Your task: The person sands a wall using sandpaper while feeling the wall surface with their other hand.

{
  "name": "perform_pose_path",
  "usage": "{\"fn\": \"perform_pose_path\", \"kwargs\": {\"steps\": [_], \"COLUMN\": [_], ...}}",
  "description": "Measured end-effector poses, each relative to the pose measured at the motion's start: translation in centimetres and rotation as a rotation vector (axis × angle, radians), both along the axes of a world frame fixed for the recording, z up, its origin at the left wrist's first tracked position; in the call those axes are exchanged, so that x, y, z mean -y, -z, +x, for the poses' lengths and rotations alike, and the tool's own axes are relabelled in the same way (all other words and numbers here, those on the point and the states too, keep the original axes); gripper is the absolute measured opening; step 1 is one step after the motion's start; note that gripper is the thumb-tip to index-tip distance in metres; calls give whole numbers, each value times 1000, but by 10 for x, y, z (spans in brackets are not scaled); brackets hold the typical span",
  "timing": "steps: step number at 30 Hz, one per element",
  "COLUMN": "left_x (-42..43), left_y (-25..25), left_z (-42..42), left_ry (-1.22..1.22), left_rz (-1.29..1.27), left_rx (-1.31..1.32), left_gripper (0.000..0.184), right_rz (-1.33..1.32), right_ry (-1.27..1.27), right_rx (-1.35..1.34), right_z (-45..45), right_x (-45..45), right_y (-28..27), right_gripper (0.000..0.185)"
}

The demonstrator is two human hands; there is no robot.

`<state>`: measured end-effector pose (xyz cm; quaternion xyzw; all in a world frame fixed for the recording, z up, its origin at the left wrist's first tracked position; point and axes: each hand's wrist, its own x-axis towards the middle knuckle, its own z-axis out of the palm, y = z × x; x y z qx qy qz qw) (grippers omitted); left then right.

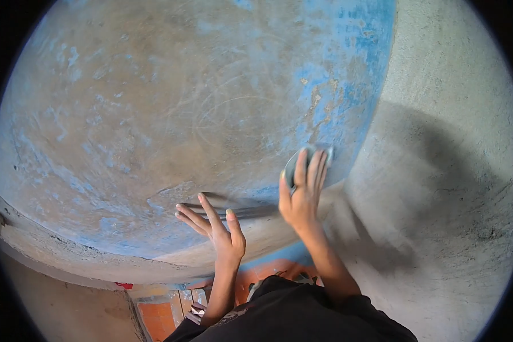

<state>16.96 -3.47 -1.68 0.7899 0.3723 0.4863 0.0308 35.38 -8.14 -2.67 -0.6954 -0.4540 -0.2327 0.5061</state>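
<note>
Right hand (303,208) holds a pad (290,171) flat against a worn blue wall (154,114)

Blue paint is strongest above the pad and slightly to its right; farther left of it, the wall is mostly brown-grey, with scattered blue flecks and faint curved scratches. Right of the pad stands a rough, pale grey wall (461,102) with a broad dark shadow on it. Well below the pad and to its left are a ledge (68,251) and orange floor tiles (157,319).

Thin and rounded, the pad lies between the right hand's fingers and the blue wall, its grey edge showing just left of them. Blur hides its material. Those fingers are stretched out over it, with the thumb at its lower left; the forearm slants up and left towards it from below.

Below and left of the pad, the left hand (227,236) is raised with fingers and thumb fanned apart. Whether its fingertips touch the wall, I cannot tell.
</note>
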Motion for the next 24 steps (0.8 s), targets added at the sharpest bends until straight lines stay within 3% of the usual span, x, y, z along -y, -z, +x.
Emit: {"fn": "perform_pose_path", "kwargs": {"steps": [3,7,10,14,17,20,24], "left_x": [-9,-23,-32,-46,-57,-68,-84], "left_y": [0,-8,-14,-9,-10,-11,-10], "left_z": [-17,-46,-75,-131,-171,-203,-245], "left_ry": [-30,-115,-142,-260,-260,-261,-240], "left_rz": [10,32,21,40,17,47,63], "left_rx": [4,35,58,-57,-53,-42,-31], "left_gripper": [62,59,59,59,58,58,58], "right_rz": [105,-98,-92,179,222,88,-3], "right_ry": [-13,-166,-172,-119,-106,-219,-159], "right_rx": [-31,8,-26,-170,-167,-58,144], "right_z": [2,-66,-89,-65,-102,-185,-235], "right_x": [-11,-10,-18,-36,-51,-62,-77], "right_y": [-18,41,52,-20,-30,16,-3], "right_gripper": [68,71,71,74,76,77,74]}}
